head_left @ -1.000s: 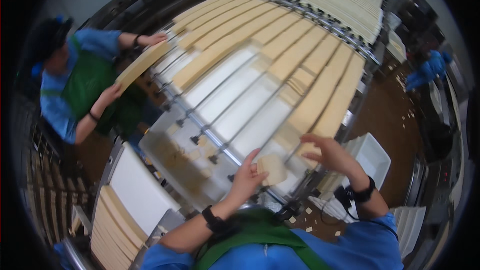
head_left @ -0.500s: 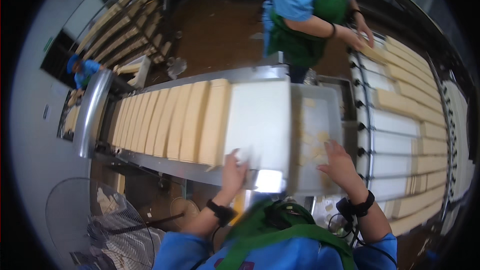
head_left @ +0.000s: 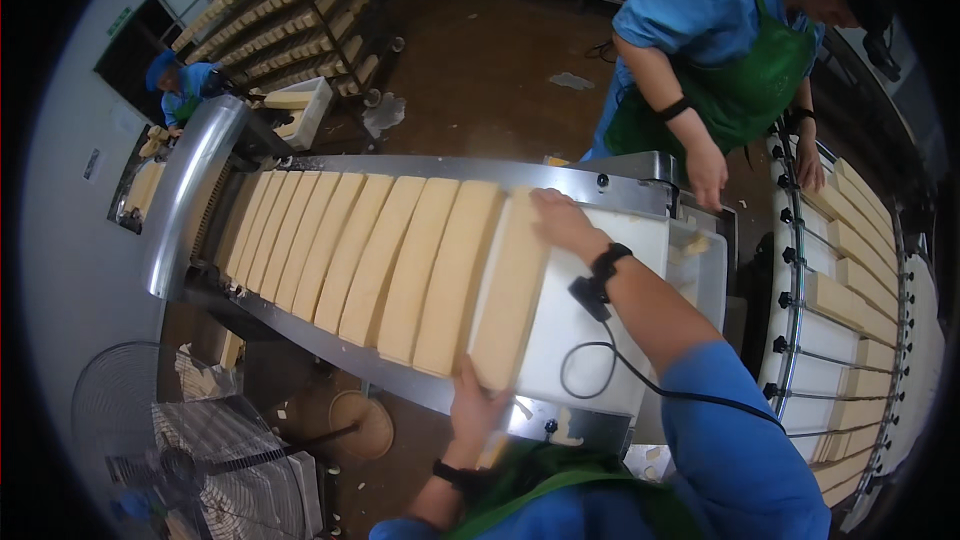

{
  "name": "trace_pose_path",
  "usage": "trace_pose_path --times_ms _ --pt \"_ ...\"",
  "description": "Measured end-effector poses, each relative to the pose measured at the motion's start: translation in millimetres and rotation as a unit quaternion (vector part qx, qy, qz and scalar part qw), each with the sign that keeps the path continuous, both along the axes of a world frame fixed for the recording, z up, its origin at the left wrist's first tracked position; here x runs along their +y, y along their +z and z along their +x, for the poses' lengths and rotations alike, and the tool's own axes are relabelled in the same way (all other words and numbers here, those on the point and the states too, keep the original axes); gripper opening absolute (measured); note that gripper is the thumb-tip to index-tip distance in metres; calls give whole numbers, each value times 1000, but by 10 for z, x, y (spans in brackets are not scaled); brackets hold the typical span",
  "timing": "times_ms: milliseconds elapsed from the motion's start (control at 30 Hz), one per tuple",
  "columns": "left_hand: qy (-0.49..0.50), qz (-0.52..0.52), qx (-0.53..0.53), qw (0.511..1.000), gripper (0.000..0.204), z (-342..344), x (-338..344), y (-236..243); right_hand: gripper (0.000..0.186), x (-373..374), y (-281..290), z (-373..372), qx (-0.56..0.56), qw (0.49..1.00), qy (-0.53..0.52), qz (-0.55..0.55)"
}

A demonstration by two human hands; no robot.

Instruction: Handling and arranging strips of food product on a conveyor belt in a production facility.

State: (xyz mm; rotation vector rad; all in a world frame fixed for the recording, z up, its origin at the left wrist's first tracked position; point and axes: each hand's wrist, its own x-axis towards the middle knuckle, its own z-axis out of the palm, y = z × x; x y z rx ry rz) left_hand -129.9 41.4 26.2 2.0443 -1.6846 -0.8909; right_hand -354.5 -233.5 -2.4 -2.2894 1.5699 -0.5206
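Observation:
A long cream-coloured slab (head_left: 512,285), apparently layered, lies across the white belt (head_left: 590,325) at the right end of a row of similar slabs (head_left: 365,255). A narrow strip of belt shows between it and the row. My left hand (head_left: 476,405) is closed round its near end, thumb and fingers at the corner. At the far end, my right hand (head_left: 568,222) grips the slab from the right, arm reaching across the belt. Its fingertips are partly hidden. Black bands with a cable sit on my wrists.
A metal roller cover (head_left: 195,195) stands at the conveyor's left end. Beyond its right end is a pale bin (head_left: 705,275) with scraps. A co-worker (head_left: 715,50) stands at a second belt carrying slabs (head_left: 865,295). A caged fan (head_left: 180,440) stands at the lower left.
My right hand has moved from over the bin to the slab's far end; my left hand now holds its near end. The view has shifted, and the co-worker's one hand has left the slabs.

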Motion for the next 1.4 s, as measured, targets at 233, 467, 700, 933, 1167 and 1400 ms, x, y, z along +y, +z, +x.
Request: trace_pose_path --times_ms 233,467,700,933,1167,1400 --pt "-95 -19 -36 995 91 134 -236 -72 44 102 297 -7 130 990 -49 36" --pt "-270 -31 -26 962 91 188 -504 -143 81 1438 96 -1221 -97 960 -255 61" --pt "-222 20 -115 968 87 -545 -601 141 110 2579 416 -1356 -75 955 -268 99" --pt "-284 -168 -37 943 90 -1831 -495 711 79 3111 1278 -2705 -114 922 -369 -7" --pt "-348 -209 116 907 47 -3414 -561 1083 80 3822 916 -4609 -202 899 -378 -97" --pt "-460 -172 61 869 56 -4921 -278 905 80 4188 677 -5273 -90 722 -681 88"
